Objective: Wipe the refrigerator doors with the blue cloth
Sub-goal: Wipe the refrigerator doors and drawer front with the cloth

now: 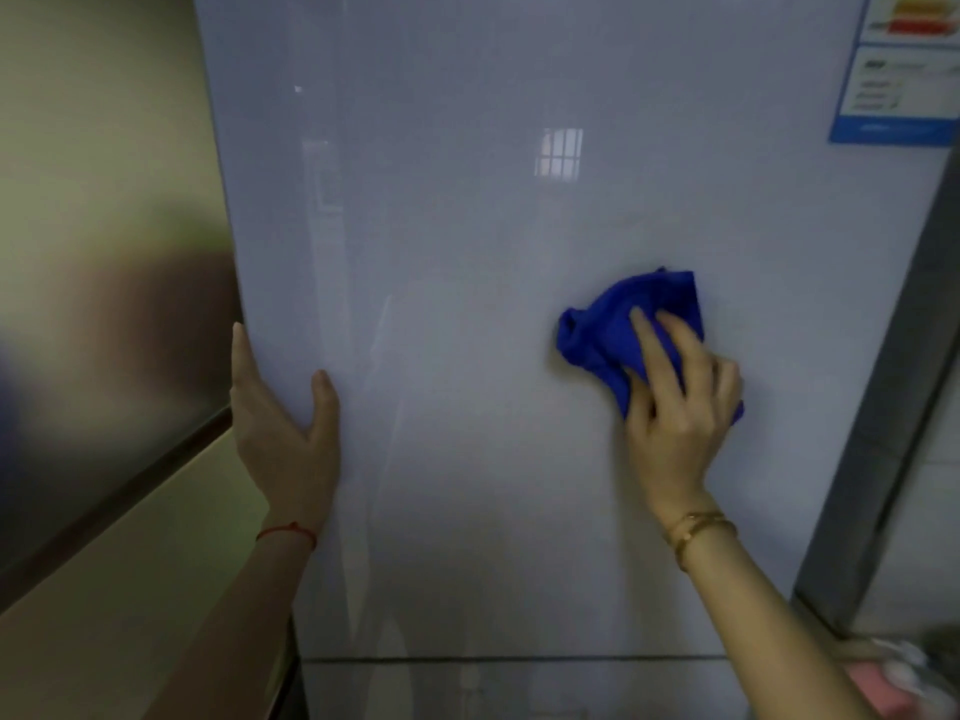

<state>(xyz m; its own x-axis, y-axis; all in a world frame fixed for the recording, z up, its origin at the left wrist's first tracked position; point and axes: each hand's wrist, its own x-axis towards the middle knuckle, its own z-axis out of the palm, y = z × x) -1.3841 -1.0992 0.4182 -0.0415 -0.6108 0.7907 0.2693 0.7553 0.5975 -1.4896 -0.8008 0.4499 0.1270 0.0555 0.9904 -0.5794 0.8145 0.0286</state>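
A glossy pale grey refrigerator door [493, 226] fills most of the view. A crumpled blue cloth [618, 324] is pressed flat against it at the right of centre. My right hand [675, 402] lies on the cloth, fingers spread over its lower part, holding it to the door. My left hand [283, 423] grips the door's left edge, thumb on the front face and fingers wrapped around the side. A seam [519, 658] near the bottom separates this door from a lower door [493, 688].
A blue-and-white energy label [901, 70] is stuck at the door's top right. A yellowish wall [93, 148] with a dark rail stands on the left. A grey post [893, 397] runs along the right, with blurred pink items [883, 683] at the bottom right.
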